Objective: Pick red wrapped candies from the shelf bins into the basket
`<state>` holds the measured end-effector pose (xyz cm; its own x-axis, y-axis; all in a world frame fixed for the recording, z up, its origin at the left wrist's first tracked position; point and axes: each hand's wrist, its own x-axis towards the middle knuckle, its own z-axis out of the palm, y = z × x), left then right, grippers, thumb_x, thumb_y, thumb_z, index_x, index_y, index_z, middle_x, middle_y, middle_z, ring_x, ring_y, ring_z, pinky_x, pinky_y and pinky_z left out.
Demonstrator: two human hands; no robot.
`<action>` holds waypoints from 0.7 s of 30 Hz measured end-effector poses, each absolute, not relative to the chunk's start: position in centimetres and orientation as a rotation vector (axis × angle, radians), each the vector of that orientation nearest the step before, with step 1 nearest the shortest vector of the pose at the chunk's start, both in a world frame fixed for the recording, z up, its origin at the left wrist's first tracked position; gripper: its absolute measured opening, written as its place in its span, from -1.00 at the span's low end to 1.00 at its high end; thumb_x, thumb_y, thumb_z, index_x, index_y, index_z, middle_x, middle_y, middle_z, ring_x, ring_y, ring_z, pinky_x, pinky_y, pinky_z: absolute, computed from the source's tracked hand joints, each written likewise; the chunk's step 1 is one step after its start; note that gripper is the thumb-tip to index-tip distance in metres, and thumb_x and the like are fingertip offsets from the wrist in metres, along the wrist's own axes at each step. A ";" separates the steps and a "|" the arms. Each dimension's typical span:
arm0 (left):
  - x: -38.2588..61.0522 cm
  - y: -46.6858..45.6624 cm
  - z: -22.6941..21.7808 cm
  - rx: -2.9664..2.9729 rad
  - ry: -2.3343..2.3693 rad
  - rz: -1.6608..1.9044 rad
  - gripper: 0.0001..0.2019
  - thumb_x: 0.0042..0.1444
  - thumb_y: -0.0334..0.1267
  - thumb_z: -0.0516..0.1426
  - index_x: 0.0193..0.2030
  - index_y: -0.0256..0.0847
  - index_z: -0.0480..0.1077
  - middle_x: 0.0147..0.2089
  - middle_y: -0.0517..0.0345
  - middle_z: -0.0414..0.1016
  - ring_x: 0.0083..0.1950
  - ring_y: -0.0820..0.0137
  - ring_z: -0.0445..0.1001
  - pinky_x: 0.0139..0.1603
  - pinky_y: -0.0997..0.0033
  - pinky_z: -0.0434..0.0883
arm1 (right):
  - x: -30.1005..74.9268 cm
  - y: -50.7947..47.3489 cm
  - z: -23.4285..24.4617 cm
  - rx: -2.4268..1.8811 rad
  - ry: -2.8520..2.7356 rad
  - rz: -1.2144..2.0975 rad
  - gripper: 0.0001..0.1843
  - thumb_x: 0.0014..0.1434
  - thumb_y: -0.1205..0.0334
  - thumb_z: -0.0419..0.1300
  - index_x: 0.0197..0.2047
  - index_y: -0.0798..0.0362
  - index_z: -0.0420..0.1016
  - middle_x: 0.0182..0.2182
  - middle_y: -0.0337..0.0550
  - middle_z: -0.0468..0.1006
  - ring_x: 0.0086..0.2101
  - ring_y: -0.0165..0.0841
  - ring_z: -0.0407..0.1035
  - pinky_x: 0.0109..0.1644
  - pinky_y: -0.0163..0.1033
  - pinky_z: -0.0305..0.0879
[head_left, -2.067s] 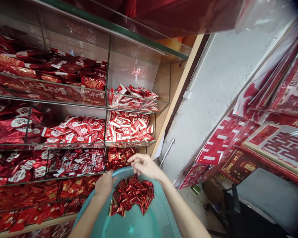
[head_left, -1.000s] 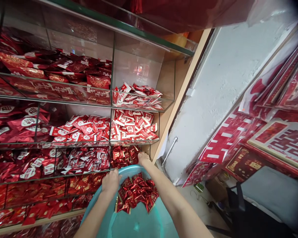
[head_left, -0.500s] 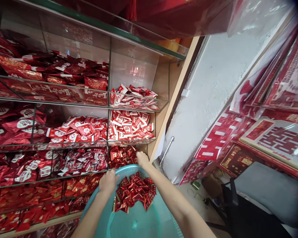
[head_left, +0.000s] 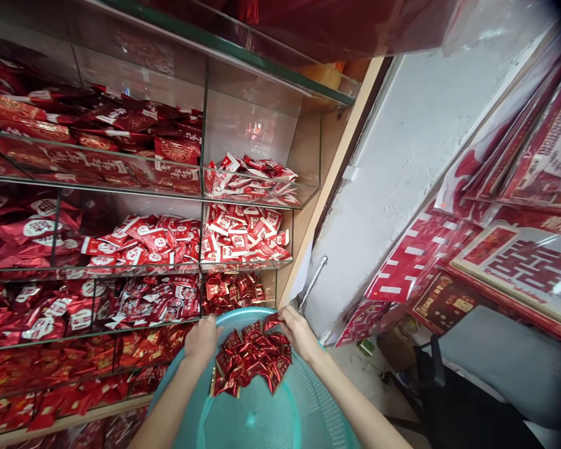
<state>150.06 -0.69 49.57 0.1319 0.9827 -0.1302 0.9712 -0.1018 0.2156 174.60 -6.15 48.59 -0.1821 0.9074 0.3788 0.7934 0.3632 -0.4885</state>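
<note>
A turquoise plastic basket (head_left: 252, 419) stands against the shelves, with a heap of shiny red wrapped candies (head_left: 252, 358) on its far side. My left hand (head_left: 201, 340) is closed on the basket's far left rim. Over the far right rim, my right hand (head_left: 298, 330) pinches a red wrapped candy (head_left: 272, 320) just above the heap; whether it holds more than one I cannot tell. Right behind the rim, a low shelf compartment holds similar red candies (head_left: 234, 290).
Glass-divided shelves (head_left: 206, 156) with red packets rise ahead and to the left. White-and-red packets (head_left: 245, 236) lie in the compartment above. A wooden side panel (head_left: 327, 168) and a white wall (head_left: 393, 168) border the right. A black chair (head_left: 467, 399) stands at lower right.
My right hand has moved out of the low shelf compartment, right and down to over the basket, with a red candy in its fingers. My left hand stays on the rim.
</note>
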 end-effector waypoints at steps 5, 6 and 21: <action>150.0 -0.6 49.3 2.195 1.924 0.073 -0.71 0.20 -0.23 -0.07 -0.03 -0.31 0.32 -0.13 -0.14 0.49 -0.11 0.16 0.48 -0.22 0.32 0.35 | 175.4 -6.8 47.3 -1.491 -1.923 0.279 -0.84 0.18 0.40 -0.11 -0.30 0.04 0.25 -0.25 -0.14 0.34 -0.26 -0.37 0.31 -0.18 -0.30 0.22; 150.0 -0.5 49.3 2.198 1.921 0.075 -0.71 0.19 -0.23 -0.07 -0.04 -0.31 0.32 -0.14 -0.15 0.50 -0.11 0.15 0.48 -0.23 0.32 0.35 | 175.5 -6.8 47.2 -1.492 -1.907 0.276 -0.84 0.18 0.40 -0.11 -0.29 0.04 0.26 -0.24 -0.13 0.34 -0.26 -0.37 0.31 -0.18 -0.30 0.22; 150.0 -0.5 49.3 2.192 1.924 0.083 -0.75 0.20 -0.24 -0.06 -0.10 -0.30 0.33 -0.15 -0.12 0.50 -0.12 0.19 0.49 -0.23 0.34 0.35 | 174.4 -7.0 45.7 -1.571 -1.947 0.199 -0.83 0.16 0.42 -0.12 -0.31 0.03 0.23 -0.26 -0.18 0.33 -0.32 -0.40 0.31 -0.23 -0.32 0.23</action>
